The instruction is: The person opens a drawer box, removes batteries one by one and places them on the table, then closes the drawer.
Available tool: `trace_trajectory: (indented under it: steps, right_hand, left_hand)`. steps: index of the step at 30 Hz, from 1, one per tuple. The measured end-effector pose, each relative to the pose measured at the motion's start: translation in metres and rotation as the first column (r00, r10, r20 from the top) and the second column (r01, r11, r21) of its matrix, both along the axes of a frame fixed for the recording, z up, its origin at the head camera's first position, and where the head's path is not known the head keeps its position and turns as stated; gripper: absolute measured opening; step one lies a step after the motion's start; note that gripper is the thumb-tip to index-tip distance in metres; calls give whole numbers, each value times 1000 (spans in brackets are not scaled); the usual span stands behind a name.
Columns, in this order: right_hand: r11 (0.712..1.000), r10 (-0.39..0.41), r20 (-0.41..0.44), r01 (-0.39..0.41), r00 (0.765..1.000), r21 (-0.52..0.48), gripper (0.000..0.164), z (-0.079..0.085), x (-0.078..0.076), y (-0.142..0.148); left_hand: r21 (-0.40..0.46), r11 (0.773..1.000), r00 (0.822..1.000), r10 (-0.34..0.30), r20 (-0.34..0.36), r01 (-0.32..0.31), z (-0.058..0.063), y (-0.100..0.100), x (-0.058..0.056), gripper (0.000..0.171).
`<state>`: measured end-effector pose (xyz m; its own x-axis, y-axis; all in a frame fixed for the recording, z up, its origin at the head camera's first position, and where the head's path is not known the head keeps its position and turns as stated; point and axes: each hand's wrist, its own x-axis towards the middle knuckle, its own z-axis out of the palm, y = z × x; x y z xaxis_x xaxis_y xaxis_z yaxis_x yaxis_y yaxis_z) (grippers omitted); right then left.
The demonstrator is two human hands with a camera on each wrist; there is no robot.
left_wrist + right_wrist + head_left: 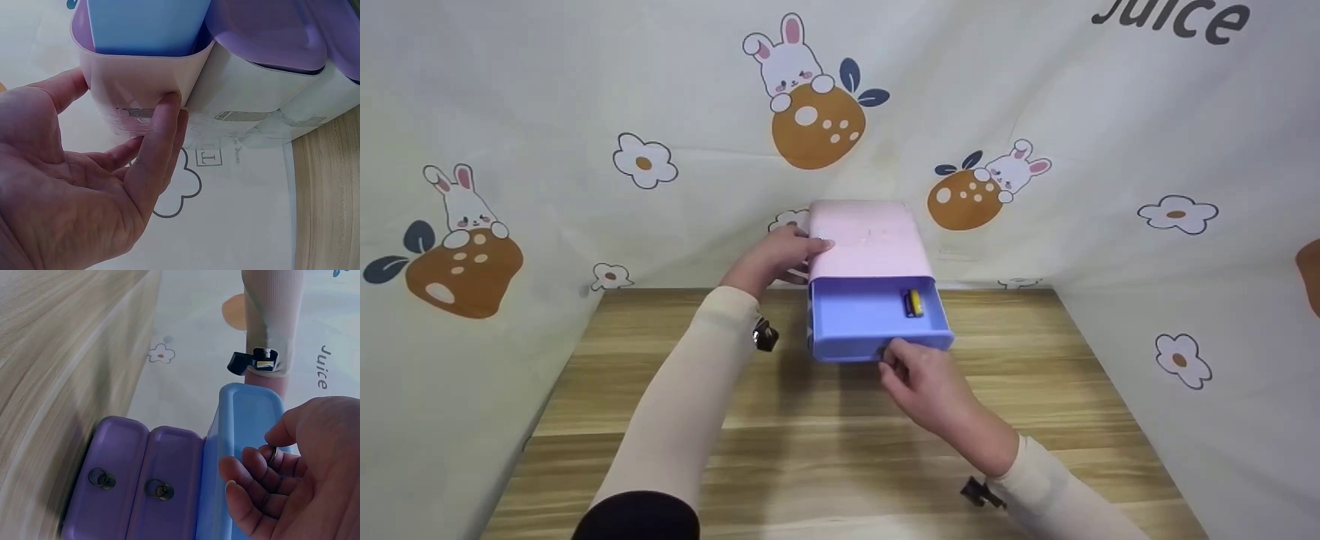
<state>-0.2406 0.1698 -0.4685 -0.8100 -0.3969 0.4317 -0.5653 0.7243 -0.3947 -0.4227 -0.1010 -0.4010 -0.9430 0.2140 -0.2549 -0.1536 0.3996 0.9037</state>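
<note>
A small drawer unit stands at the back of the table, its pink top case [870, 238] above two white cases [247, 90]. The blue top drawer [855, 309] is pulled out toward the person. Inside it, near its right wall, lies a small yellow and black object [914, 303]. My left hand [780, 259] grips the pink case at its left side, thumb on top and fingers against the side. At the drawer's front, my right hand [928, 382] pinches a small metal ring pull [274, 455] between thumb and curled fingers.
Below the blue drawer are two purple drawers [169, 489], both closed, each with a metal ring pull. The unit sits on a wood-grain table [780, 465]. A white cloth printed with rabbits and flowers [697, 90] hangs behind and at both sides.
</note>
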Motion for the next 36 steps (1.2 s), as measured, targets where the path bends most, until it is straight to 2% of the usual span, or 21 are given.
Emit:
trace_trajectory:
  steps: [12,29,36]
  right_hand:
    - [1000,8,-24,-8,1000,14,21,-1,4,2]
    - [999,18,-2,-18,1000,31,20,-4,7,6]
    - [998,58,-27,-59,998,-18,14,-2,8,11]
  left_hand:
    - [17,1000,1000,-1,12,0,2,0,1,66]
    - [7,1000,1000,-13,9,13,0,-1,-1,67]
    - [14,1000,1000,-10,0,10,1,0,1,67]
